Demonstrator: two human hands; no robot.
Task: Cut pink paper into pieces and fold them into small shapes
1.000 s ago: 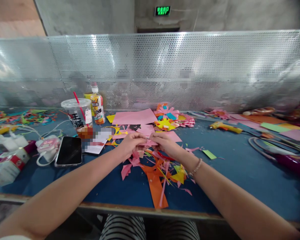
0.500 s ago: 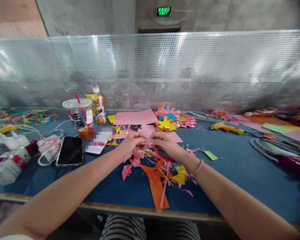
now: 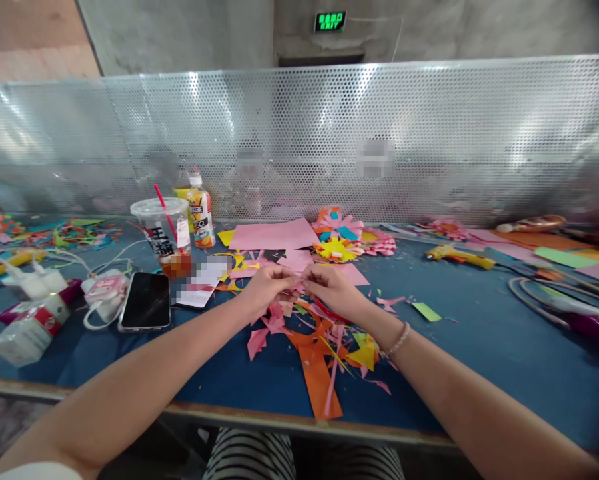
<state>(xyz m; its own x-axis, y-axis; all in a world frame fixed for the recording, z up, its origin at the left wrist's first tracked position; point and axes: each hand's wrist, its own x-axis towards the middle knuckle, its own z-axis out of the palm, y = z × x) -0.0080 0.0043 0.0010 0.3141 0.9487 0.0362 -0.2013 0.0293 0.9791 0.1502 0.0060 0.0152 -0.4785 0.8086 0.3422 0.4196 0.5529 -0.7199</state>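
Observation:
My left hand [image 3: 268, 291] and my right hand [image 3: 335, 291] meet at the middle of the blue table, fingertips pinched close together. Between them is a small piece of pink paper [image 3: 299, 285], mostly hidden by the fingers. Below the hands lies a heap of scraps, with an orange paper strip [image 3: 319, 380], pink scraps [image 3: 258, 342] and yellow scraps [image 3: 366, 350]. Just beyond the fingers are pink paper sheets [image 3: 274, 234]. A red-handled tool [image 3: 329, 311], partly covered, shows under my right hand.
Paper flowers [image 3: 336, 249] lie behind the hands. To the left stand a drink cup [image 3: 154, 220], a bottle [image 3: 200, 217], a phone [image 3: 146, 300] and chargers [image 3: 104, 293]. A yellow glue gun [image 3: 462, 256] with its cable lies right. A perforated metal screen [image 3: 299, 140] borders the back.
The view has shifted slightly, so everything sits a little further right. Both hands stay together at the pink paper, the fingers having moved only a little.

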